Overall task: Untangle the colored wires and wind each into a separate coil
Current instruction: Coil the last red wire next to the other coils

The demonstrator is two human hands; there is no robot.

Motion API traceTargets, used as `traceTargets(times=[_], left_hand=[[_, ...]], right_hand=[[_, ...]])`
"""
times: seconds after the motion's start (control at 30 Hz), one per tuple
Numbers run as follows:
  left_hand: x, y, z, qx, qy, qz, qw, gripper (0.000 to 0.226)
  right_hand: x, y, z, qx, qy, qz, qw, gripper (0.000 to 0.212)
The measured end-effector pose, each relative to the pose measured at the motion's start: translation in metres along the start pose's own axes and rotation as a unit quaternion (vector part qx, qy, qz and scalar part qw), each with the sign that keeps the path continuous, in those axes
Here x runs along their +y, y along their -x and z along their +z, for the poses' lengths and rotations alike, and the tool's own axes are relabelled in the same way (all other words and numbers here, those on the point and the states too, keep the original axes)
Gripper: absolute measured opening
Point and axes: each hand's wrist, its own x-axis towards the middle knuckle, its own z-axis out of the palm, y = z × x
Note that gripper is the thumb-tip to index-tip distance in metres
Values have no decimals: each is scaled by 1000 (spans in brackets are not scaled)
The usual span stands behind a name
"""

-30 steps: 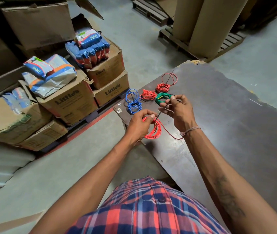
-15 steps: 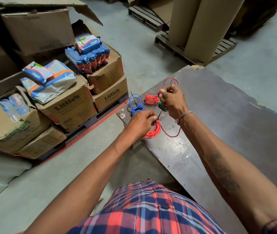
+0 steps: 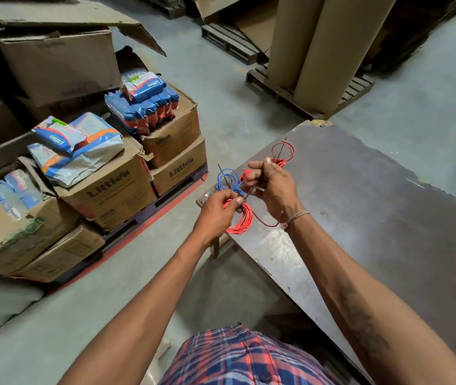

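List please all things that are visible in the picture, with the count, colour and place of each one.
red coil: 1, red, in the left hand, over the table edge
blue coil: 1, blue, table's far corner
far red coil: 1, red, table, behind the right hand
table: 1, dark brown, right
cardboard boxes: several, brown, stacked left
packets: several, blue and white, on boxes
paper rolls: 2, tan, on a pallet
left hand: grips the red coil
right hand: pinches a thin dark tie

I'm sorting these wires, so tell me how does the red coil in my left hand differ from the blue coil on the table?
The red coil is gripped by the left hand and held up; the blue coil lies untouched on the table. The red coil's loops are packed tight with a tail trailing toward the right hand; the blue coil's loops are loose and spread. Both are thin wire wound into rings.
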Motion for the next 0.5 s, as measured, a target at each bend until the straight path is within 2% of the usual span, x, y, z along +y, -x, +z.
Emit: traceTargets(times=[0.2, 0.37, 0.5], left_hand=[[-8, 6, -5, -35, -12, 2, 999, 15], [6, -3, -8, -34, 0, 6, 999, 16], [2, -16, 1, -29, 47, -7, 998, 17]], right_hand=[[6, -6, 14, 55, 106, -27, 992, 39], [-9, -12, 20, 63, 109, -35, 991, 39], [-24, -6, -1, 32, 93, -46, 994, 43]])
